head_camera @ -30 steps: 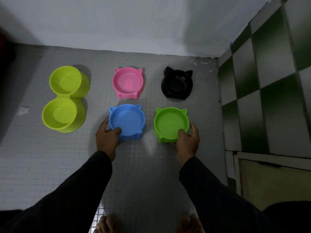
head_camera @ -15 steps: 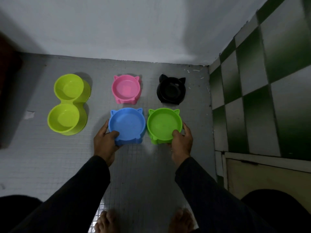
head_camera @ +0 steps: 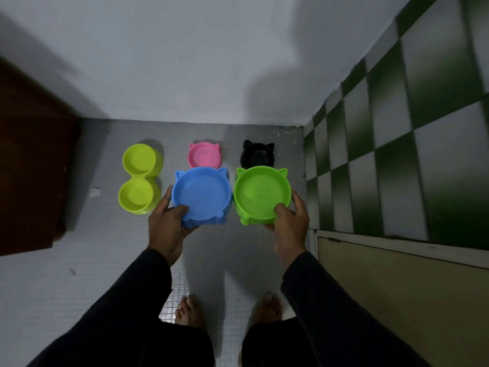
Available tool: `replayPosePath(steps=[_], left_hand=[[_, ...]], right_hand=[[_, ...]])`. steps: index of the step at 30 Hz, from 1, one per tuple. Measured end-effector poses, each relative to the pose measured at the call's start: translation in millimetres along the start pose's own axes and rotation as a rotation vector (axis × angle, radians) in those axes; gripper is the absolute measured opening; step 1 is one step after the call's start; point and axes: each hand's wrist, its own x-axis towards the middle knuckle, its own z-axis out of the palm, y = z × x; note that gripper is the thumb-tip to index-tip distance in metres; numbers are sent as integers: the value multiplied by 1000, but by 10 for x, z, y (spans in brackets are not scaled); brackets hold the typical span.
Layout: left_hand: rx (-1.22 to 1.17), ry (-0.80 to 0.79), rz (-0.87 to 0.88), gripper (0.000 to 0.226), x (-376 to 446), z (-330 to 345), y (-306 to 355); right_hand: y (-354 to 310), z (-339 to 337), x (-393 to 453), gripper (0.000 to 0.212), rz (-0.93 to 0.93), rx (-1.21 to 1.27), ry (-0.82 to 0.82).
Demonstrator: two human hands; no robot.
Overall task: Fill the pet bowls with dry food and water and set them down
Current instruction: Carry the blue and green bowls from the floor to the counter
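Observation:
My left hand (head_camera: 166, 223) grips the near rim of a blue cat-eared bowl (head_camera: 202, 193), thumb inside. In the same way my right hand (head_camera: 289, 221) holds a green cat-eared bowl (head_camera: 262, 193). Both bowls are lifted above the floor, side by side, and look empty. On the floor behind them sit a pink cat-eared bowl (head_camera: 204, 154) and a black one (head_camera: 257, 154), partly hidden by the raised bowls. A yellow-green double bowl (head_camera: 139, 178) lies to the left, both cups empty.
The grey small-tiled floor (head_camera: 105, 247) ends at a white wall (head_camera: 198, 62). A green-and-white checked wall (head_camera: 397, 141) stands on the right with a beige panel (head_camera: 397, 287) below it. A brown door (head_camera: 31, 160) is at the left. My bare feet (head_camera: 189, 312) show below.
Both hands have lifted the blue and green bowls off the floor and brought them closer together. The view has pulled back and upward from the floor.

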Motion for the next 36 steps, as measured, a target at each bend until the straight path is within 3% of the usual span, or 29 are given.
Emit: replayPosePath(steps=[12,23,36], left_hand=[[15,-42,81,64,-1741,226,1683],[-107,-135,196,56,-3139,544,3087],[-164,-267,339,55,-4222,991,3939]], right_hand=[[-1555,-112,-1760,62,-30,83,-36],[-3056,-287,-3271,58,-212,249,-89],[-4215,-762,-4269,49,-399,364,-160]])
